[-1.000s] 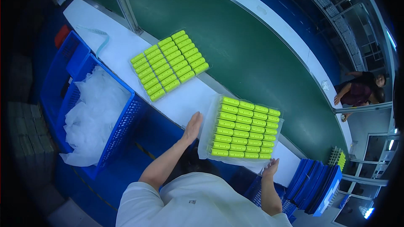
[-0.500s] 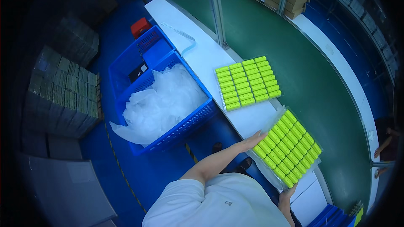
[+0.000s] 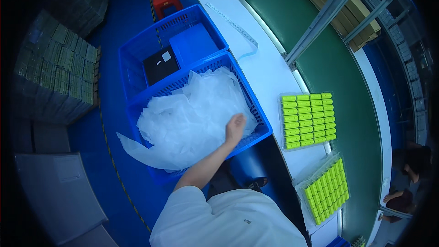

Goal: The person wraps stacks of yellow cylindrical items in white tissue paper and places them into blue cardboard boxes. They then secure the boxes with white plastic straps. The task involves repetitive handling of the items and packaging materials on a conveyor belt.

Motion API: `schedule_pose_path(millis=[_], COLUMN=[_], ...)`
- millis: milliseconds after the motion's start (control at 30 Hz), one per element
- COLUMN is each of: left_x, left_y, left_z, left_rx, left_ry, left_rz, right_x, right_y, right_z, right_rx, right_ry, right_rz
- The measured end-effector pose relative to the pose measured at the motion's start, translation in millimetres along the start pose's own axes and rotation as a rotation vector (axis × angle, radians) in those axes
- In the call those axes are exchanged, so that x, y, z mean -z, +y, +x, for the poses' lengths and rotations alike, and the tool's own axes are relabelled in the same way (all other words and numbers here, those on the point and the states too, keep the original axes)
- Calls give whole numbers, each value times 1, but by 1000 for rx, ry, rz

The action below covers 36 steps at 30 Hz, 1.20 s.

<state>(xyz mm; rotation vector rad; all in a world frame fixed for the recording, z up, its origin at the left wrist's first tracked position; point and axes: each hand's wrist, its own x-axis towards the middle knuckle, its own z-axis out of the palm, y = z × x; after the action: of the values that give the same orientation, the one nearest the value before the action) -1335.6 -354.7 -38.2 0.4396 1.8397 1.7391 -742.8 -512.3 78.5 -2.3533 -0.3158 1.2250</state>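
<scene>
My left hand (image 3: 235,129) is over the heap of crumpled translucent plastic sheets (image 3: 183,114) in the nearer blue crate (image 3: 208,155). Its fingers look curled together, slightly blurred; whatever they hold cannot be made out. A clear tray of yellow-green capsule-shaped pieces (image 3: 327,191) is tilted at the near end of the white table, with clear film along its left side. My right hand does not show. Farther along, a second tray of the same pieces (image 3: 309,121) lies flat across the table's edge and the green belt.
A second blue crate (image 3: 125,71) holds a black item (image 3: 160,66) and a blue panel. A measuring tape (image 3: 235,27) lies on the white table (image 3: 260,73) beside the green conveyor (image 3: 329,64). Beyond are a metal post (image 3: 320,16), a red stool (image 3: 167,1) and cartons (image 3: 338,4).
My left hand has let go of the near tray and moved left over the plastic sheets. The near tray now looks more steeply tilted. My right hand has gone from sight, and the view has shifted left.
</scene>
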Motion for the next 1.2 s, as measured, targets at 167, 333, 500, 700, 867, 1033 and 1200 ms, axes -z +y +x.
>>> schedule_pose_path(millis=[167,333,500,700,867,1033,1200], left_x=[129,173,143,149,164,159,105], left_y=[7,15,94,184,215,255,292], left_z=[203,270,209,130,131,98,31], left_rx=[73,260,-156,-454,-156,-251,-311], left_ry=[520,261,268,148,23,-93,-316], left_rz=[435,665,340,-82,-498,-352,-87], right_x=[-61,-95,-144,-272,-354,-372,-363], right_y=[-16,-47,-64,-111,-182,-224,-247], right_z=[-64,-86,-87,-123,-217,-274,-335], right_rx=[-27,116,131,519,1065,1236,1656], right_ry=[-297,-461,-322,-692,-957,-1070,-846], right_rz=[-491,-791,-408,-639,-784,-533,-341])
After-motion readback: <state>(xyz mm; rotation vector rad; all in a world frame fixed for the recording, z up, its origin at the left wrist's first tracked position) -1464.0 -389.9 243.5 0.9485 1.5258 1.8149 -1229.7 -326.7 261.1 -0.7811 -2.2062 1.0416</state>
